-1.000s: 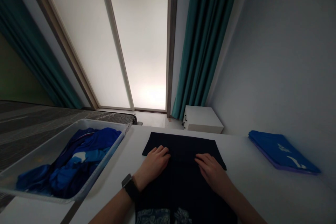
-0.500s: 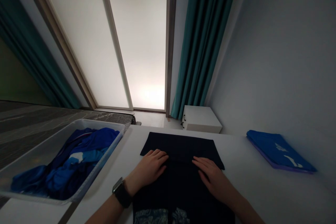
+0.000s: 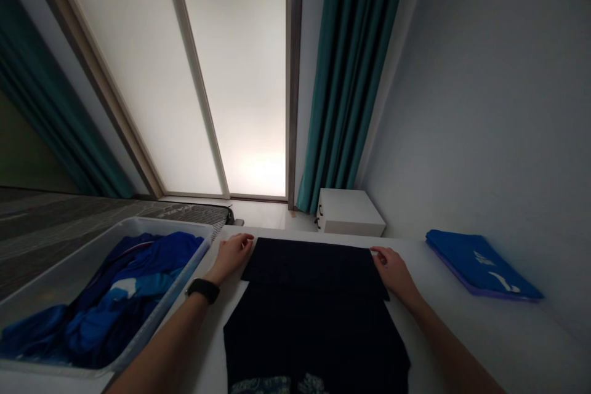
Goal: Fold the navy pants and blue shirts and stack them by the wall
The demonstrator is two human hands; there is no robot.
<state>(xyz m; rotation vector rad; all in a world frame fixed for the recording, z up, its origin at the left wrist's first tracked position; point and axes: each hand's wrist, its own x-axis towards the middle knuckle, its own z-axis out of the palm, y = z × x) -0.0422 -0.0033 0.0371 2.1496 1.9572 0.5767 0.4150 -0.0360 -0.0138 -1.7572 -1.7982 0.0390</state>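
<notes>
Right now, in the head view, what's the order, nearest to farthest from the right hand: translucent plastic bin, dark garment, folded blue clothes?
1. Dark garment: immediately left of the right hand.
2. Folded blue clothes: off to the right.
3. Translucent plastic bin: far left.

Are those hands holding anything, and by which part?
I can't tell: the left hand and right hand are at the far corners of the dark cloth, but any grip isn't clear.
</notes>
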